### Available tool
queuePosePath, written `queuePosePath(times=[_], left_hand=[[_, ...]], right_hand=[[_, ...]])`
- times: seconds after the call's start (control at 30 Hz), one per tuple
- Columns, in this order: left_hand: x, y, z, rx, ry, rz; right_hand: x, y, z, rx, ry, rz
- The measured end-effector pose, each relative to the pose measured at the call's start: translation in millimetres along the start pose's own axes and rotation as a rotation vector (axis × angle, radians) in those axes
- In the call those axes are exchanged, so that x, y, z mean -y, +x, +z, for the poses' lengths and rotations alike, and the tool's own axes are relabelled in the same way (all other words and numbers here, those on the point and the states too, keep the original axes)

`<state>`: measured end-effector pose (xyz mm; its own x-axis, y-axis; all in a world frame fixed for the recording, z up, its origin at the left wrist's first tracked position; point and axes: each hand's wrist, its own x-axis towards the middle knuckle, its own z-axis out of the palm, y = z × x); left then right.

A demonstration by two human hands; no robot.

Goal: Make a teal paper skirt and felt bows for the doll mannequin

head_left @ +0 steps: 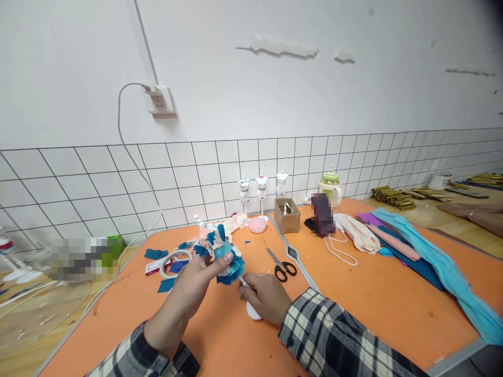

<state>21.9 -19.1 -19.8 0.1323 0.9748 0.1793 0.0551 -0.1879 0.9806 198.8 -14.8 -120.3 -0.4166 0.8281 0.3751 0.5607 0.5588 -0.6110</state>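
A small mannequin dressed in blue and white crepe paper [231, 266] is tilted above the orange table. My left hand [196, 280] is wrapped round its dressed body, thumb on the pale blue front. Lower down, my right hand [269, 297] is closed on the white stand rod [244, 282], and the round white base [253, 311] shows beneath that hand. Black-handled scissors [282, 266] lie open just beyond my right hand. Left of my left hand are a roll of tape [167, 266], a red and white box [154, 266] and blue paper pieces [166, 285].
Three small white mannequins [261, 187] stand by the tiled wall, near a pink bowl [257, 225] and a cardboard box [287, 220]. A bottle [330, 187], a cream cloth [359, 235] and long crepe paper strips [436, 262] lie to the right. Another person's arm [471, 215] shows at far right.
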Motion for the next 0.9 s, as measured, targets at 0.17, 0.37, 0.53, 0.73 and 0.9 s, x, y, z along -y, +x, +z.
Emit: queuePosePath(times=[0.17,0.37,0.53,0.73,0.9], left_hand=[[-9.5,-6.7,10.2,-0.187,0.154,0.023],[-16.9,-9.4,11.2,-0.126,0.160,0.000],[-2.4,-6.4,5.6,-0.034,0.159,0.005],[-6.8,-7.5,9.6,0.093,0.085,0.085],[-6.5,-9.9,16.2,0.046,0.099,0.044]], right_hand=[[0.4,0.7,1.4,-0.080,-0.178,0.101],[3.8,0.4,-5.7,-0.006,-0.219,0.068],[2.9,-1.9,-8.9,0.225,-0.121,-0.093],[-2.5,0.8,-0.3,0.186,-0.093,-0.065],[3.1,-0.4,5.7,0.186,-0.115,-0.039]])
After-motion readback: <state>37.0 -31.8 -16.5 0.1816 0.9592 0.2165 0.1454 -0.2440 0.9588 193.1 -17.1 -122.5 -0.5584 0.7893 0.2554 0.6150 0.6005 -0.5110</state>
